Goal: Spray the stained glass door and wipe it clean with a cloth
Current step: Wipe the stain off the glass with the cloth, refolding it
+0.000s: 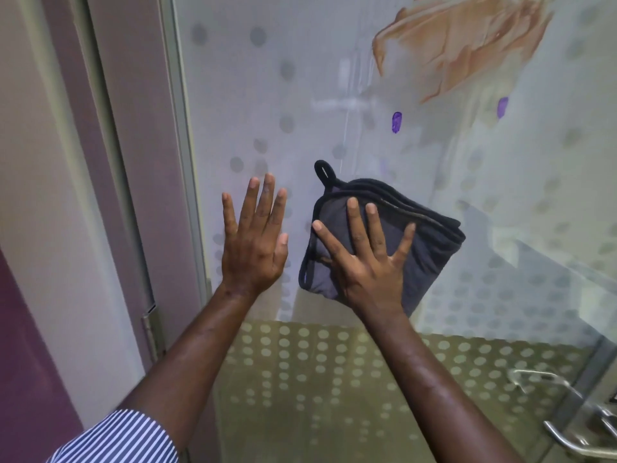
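Note:
The glass door fills most of the view, frosted with grey dots. A large brown smear covers its upper right, and two purple marks sit below the smear. My right hand presses a folded dark grey cloth flat against the glass, fingers spread over it. The cloth lies below the purple marks and has a small hanging loop at its top left. My left hand rests flat on the bare glass just left of the cloth, fingers apart and holding nothing. No spray bottle is in view.
The door frame and a mauve wall stand at the left, with a hinge low on the frame. A metal lever handle sticks out at the bottom right. A striped sleeve shows at the bottom left.

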Demonstrator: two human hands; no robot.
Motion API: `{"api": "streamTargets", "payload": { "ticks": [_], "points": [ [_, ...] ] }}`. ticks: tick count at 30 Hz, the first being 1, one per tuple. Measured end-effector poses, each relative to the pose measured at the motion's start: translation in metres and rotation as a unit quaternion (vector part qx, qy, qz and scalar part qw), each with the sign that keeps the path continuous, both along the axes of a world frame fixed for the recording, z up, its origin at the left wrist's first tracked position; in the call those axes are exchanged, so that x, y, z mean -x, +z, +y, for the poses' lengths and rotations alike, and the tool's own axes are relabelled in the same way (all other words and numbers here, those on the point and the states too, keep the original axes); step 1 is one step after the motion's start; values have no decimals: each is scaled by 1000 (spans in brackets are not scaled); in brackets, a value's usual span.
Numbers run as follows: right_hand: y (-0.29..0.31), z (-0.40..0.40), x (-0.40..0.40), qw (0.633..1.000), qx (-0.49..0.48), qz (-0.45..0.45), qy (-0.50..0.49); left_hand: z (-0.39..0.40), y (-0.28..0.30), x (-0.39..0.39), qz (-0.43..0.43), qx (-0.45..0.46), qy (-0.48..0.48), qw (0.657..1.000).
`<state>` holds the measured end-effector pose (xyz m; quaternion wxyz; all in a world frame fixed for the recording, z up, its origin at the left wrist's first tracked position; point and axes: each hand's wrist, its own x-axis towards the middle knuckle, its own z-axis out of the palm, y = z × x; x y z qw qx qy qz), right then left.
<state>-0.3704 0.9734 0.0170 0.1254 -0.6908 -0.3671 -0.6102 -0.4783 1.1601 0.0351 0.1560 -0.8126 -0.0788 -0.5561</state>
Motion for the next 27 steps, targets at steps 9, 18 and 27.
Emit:
{"api": "streamTargets", "payload": {
  "ticks": [9,18,27],
  "points": [
    [-40,-49,-27,992,-77,99,-12,0,-1,-3,-19,-18,6,1000],
    [25,-6,-5,999,-24,20,28,1,-1,-2,-14,-16,15,1000],
    [38,-35,-22,950,-258,173,-10,0,-1,-3,-9,-20,23,999]
  ]
}}
